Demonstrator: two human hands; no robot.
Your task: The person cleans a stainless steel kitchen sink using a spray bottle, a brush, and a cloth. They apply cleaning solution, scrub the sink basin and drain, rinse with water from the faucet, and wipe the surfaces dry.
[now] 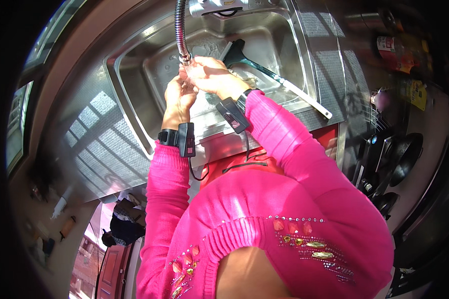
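Observation:
Water runs from the flexible metal faucet spout (pixel 180 33) onto both hands above the stainless steel sink (pixel 131 86). My left hand (pixel 179 93) is palm up with bent fingers just below the spout. Beside it, my right hand (pixel 211 74) reaches in under the stream, its fingers touching or overlapping the left ones. Neither shows an object in it. To the right of my right hand, a squeegee (pixel 262 68) with a dark green head and white handle end leans across the sink, its handle resting over the near right rim.
Textured metal countertop (pixel 97 130) lies to the left of the sink and more to its right. Farther right are a bottle with a red label (pixel 393 54), a wire rack (pixel 376 112) and a dark pan (pixel 408 159). A window (pixel 20 119) is at the far left.

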